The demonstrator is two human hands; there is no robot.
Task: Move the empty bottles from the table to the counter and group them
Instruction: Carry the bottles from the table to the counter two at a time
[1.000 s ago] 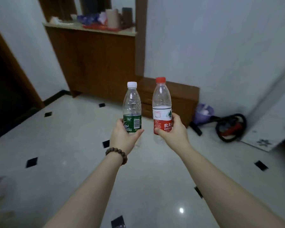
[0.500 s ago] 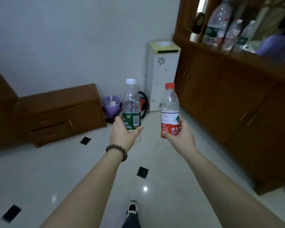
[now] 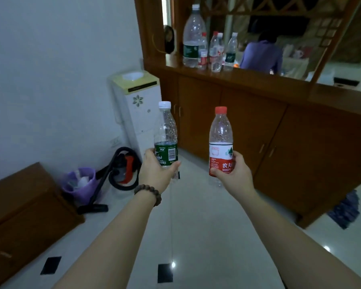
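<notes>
My left hand grips an empty clear bottle with a green label and white cap, held upright. In my right hand is an empty clear bottle with a red label and red cap, also upright. Both are held out in front of me above the floor. Ahead to the right runs a wooden counter. On it stands a group of empty bottles: one large bottle with a green label and several small ones beside it.
A white water dispenser stands against the wall left of the counter. A red and black vacuum cleaner and a purple bin sit on the floor. A low wooden drawer unit is at left. A person in purple is behind the counter.
The view has swung right and come closer to the counter; the bottles on it now sit nearer and more central. Both hands keep holding their bottles the same way.
</notes>
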